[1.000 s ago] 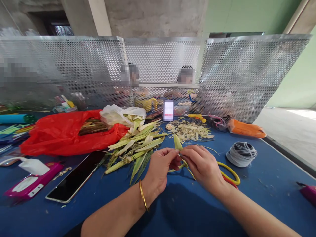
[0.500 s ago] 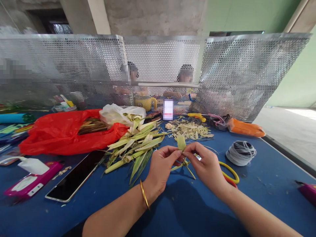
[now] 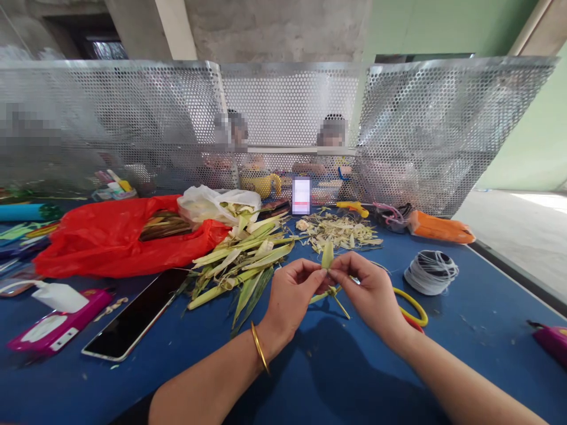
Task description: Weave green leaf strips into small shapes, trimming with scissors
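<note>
Between the fingertips of my two hands a pale green corn husk strip (image 3: 327,255) stands upright. My left hand (image 3: 292,295) pinches it from the left, thumb against fingers. From the right, my right hand (image 3: 365,289) pinches the same strip close to its base. Below the fingers, thin husk ends tied in a small knot (image 3: 332,292) stick out to both sides; my hands hide part of this piece. Just left of my hands lies a pile of long corn husks (image 3: 252,260). Beyond them is a heap of husk scraps (image 3: 343,230).
A red plastic bag (image 3: 110,236), black-screened phone (image 3: 137,313) and magenta power strip (image 3: 62,324) lie left. At right are a ball of grey string (image 3: 430,273), a yellow ring (image 3: 416,304) and an orange packet (image 3: 442,227). A perforated metal screen (image 3: 292,100) stands behind; people sit beyond it.
The husk strip looks narrower at its top, folded or turned between my fingertips. Both hands stay nearly in place, still pinching it.
</note>
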Demonstrator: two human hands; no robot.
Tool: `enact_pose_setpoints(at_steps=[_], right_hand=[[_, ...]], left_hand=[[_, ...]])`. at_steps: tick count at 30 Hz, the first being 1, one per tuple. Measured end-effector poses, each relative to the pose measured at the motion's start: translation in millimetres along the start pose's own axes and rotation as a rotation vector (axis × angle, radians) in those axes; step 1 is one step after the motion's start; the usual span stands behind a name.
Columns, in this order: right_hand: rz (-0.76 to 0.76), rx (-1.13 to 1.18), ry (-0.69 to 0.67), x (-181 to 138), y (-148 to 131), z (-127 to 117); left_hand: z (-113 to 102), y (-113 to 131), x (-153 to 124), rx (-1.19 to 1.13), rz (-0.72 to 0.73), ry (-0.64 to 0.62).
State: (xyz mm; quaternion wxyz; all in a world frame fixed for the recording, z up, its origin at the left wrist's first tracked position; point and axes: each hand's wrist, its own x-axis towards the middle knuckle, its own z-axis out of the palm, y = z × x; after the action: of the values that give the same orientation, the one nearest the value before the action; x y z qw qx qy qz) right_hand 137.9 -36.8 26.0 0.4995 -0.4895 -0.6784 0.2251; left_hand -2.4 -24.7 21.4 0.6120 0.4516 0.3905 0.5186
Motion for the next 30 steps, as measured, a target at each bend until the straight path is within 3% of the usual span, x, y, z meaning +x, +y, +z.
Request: enact_pose_setpoints(at_steps=[3, 9, 14, 21, 25, 30], right_hand=[[-0.017, 0.007, -0.032, -0.5, 1.4, 0.6], [-0.248, -0.173, -0.015, -2.0, 2.6, 0.5], [-0.146, -0.118, 0.021, -2.3, 1.9, 1.6], [0.008, 0.07, 0.069, -0.2, -1.5, 2.6], [-0.038, 0.047, 0.048, -0.3, -2.2, 0.9], [-0.218, -0.101, -0.008, -0.6, 0.3, -1.6]], left_hand=[[0.0, 1.2, 0.2, 0.032, 0.021, 0.024], [-0.9, 2.5, 0.3, -0.036, -0.022, 0.013], [-1.5, 2.3, 0.9, -0.109, -0.078, 0.02], [-0.3, 1.0, -0.9, -0.045, -0.005, 0.007], [0.7, 1.0, -1.5, -0.033, 0.019, 0.014], [0.0, 2.7, -1.0, -0.075, -0.018, 0.029]])
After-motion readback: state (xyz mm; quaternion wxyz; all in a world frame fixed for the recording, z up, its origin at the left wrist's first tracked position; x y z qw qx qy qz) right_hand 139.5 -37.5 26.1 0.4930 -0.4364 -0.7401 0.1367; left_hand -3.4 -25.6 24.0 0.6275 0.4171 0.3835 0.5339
